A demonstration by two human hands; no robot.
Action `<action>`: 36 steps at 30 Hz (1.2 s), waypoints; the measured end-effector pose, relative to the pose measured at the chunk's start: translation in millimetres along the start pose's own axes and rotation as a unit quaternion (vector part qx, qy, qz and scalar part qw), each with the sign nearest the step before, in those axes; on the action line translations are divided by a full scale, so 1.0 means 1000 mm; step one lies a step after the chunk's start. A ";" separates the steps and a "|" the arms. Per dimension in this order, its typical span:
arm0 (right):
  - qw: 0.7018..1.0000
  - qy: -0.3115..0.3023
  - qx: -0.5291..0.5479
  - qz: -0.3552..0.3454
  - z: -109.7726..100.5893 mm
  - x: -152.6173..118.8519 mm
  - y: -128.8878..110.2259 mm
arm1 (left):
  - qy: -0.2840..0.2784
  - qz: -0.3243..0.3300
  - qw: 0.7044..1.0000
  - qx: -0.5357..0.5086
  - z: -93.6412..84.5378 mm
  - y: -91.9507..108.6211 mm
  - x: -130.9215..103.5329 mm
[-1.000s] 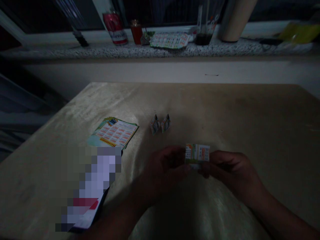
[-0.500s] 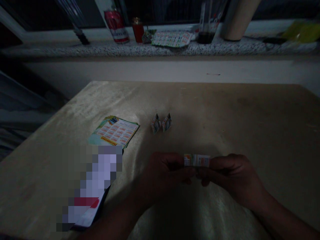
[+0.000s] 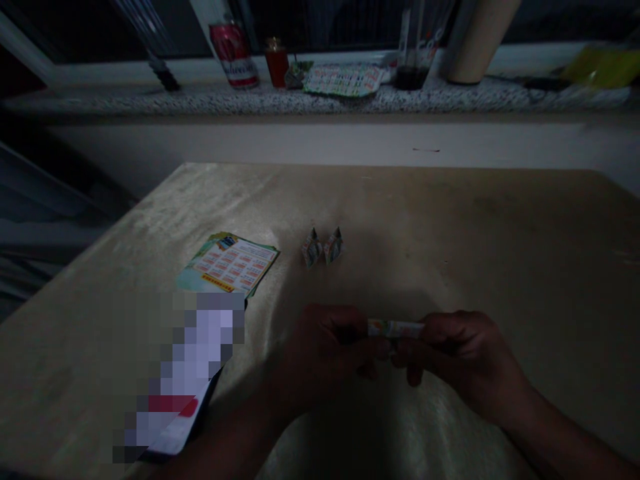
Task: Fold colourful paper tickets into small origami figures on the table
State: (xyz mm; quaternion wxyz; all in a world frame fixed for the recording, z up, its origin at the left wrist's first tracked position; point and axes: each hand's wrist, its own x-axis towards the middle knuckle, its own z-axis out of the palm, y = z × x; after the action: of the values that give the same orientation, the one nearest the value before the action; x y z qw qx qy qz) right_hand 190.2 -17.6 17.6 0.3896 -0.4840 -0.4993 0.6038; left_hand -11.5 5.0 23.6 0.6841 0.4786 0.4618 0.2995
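Observation:
A small folded printed paper [image 3: 395, 328] is pinched between both hands above the table. My left hand [image 3: 335, 347] is closed on its left end, thumb along the near edge. On the right end, my right hand [image 3: 457, 347] grips it the same way, and the two thumb tips nearly meet. Two small folded paper pieces [image 3: 312, 249] stand side by side on the table, beyond the hands. To their left lies a stack of printed cards [image 3: 235, 261], slightly fanned.
A phone-like device [image 3: 175, 433], largely pixelated, lies on the table [image 3: 475, 227] beside my left forearm. Along the stone windowsill [image 3: 200, 101] stand a red can [image 3: 234, 57], a small red bottle [image 3: 276, 63], a printed packet [image 3: 344, 80], a cup [image 3: 413, 67] and a beige cylinder [image 3: 480, 43].
The paper in my hands shows a narrower strip above the thumbs than before. My right thumb and fingers have shifted slightly; the other things have stayed in place.

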 end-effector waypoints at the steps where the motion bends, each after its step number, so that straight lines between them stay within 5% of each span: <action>1: 1.000 0.004 -0.005 -0.005 0.000 0.000 0.000 | 0.004 0.001 1.000 0.005 0.000 0.000 0.000; 17: 0.997 -0.030 0.056 0.036 -0.003 -0.001 0.007 | 0.005 -0.002 0.997 0.071 0.000 -0.002 -0.001; 29: 0.982 -0.040 0.175 0.059 0.000 0.000 0.007 | -0.001 -0.003 1.000 0.014 0.002 -0.005 -0.001; 36: 0.984 -0.061 0.149 0.071 -0.005 0.001 0.011 | -0.026 -0.017 0.999 -0.018 -0.002 -0.005 0.005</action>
State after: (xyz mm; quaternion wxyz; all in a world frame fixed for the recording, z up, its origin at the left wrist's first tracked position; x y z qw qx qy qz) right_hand 195.3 -17.5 6.6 0.3820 -0.4168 -0.3906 0.7265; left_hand -12.1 8.0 17.5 0.7092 0.4660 0.4466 0.2834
